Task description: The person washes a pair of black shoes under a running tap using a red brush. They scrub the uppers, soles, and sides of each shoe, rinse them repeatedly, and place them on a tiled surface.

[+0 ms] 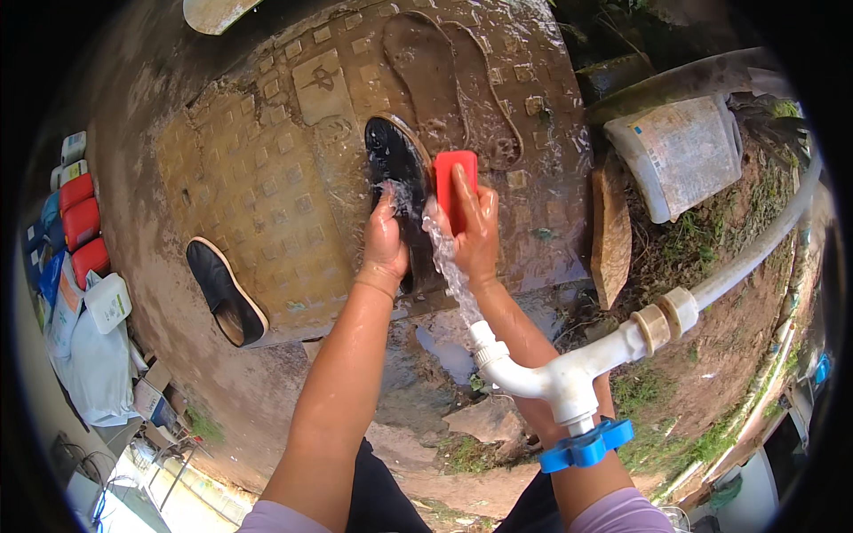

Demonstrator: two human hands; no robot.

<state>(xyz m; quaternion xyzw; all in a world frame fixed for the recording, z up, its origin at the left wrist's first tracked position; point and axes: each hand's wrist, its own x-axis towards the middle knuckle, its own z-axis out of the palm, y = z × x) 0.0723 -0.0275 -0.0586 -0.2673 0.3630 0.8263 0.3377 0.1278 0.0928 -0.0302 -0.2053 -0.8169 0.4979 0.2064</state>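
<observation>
Right hand clasping the smooth red block, 1 finger straight along it, right beside the soaked black shoe; left hand gripping that shoe, thumb uppermost! Clear water gushes from the white plastic tap. Beyond, 2 flat insoles on the knobbly slab; open room leftward, then slip-on number 2 by the edge.

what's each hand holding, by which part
Left hand: a black shoe, by its left side. Right hand: a red block, by its near half, one finger on top.
</observation>
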